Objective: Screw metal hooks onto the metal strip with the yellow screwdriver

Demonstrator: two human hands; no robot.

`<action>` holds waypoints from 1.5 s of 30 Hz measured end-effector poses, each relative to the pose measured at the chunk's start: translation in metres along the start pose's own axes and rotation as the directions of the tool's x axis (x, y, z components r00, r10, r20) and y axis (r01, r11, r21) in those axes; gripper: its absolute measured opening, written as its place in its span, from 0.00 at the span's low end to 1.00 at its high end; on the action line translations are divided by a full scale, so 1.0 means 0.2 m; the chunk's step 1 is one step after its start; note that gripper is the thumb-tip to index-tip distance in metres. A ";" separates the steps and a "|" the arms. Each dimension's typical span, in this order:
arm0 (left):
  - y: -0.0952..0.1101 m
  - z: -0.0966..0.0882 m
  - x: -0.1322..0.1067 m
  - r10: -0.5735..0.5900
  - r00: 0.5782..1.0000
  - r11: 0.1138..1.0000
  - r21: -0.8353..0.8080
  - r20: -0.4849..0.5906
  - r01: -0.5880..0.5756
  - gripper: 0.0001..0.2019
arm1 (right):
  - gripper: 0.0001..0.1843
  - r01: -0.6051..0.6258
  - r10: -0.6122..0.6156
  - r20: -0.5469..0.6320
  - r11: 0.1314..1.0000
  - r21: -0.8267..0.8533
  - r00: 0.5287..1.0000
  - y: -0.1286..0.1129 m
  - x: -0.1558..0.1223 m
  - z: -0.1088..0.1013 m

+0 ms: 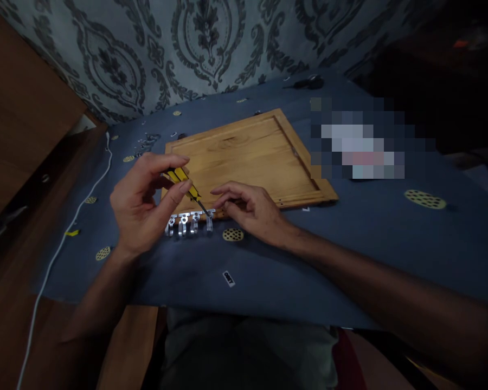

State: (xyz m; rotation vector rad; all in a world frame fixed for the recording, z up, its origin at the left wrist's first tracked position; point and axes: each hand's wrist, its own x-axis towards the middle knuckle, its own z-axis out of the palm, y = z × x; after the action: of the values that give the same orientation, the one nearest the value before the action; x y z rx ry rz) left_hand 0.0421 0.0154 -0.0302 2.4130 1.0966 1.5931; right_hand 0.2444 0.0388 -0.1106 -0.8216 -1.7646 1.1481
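Note:
My left hand (140,208) is closed on a yellow-and-black screwdriver (185,183), its handle pinched between thumb and fingers. The shaft slants down to the right, its tip at the rightmost of several silver metal fittings (183,221) in a row. These curved fittings sit along the near edge of a framed wooden panel (244,162) lying flat. Just right of the tip, my right hand (254,211) rests over the panel's near edge, fingers loosely bent and apart; I see nothing in them.
A dark blue patterned cloth (276,287) covers the table. Small metal parts (148,142) lie beyond my left hand. A black tool-like object (309,82) lies at the back, near the patterned wall. A white cable (81,203) runs down the left side. A blurred patch hides something at right.

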 end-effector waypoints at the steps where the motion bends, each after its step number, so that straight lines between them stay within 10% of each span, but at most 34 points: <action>1: -0.01 0.00 0.00 -0.006 1.000 1.000 -0.005 -0.002 0.006 0.14 | 0.18 -0.002 0.002 -0.001 1.000 -0.002 1.000 0.00 0.00 0.00; 45: 0.01 0.00 -0.02 -0.079 0.993 0.978 -0.184 0.088 0.094 0.14 | 0.18 0.014 -0.015 0.014 1.000 0.016 1.000 0.00 0.00 0.00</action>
State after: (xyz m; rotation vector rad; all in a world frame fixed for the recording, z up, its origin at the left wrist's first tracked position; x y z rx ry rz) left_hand 0.0424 0.0118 -0.0319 2.2544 0.9758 1.4866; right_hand 0.2446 0.0396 -0.1104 -0.7917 -1.7675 1.1598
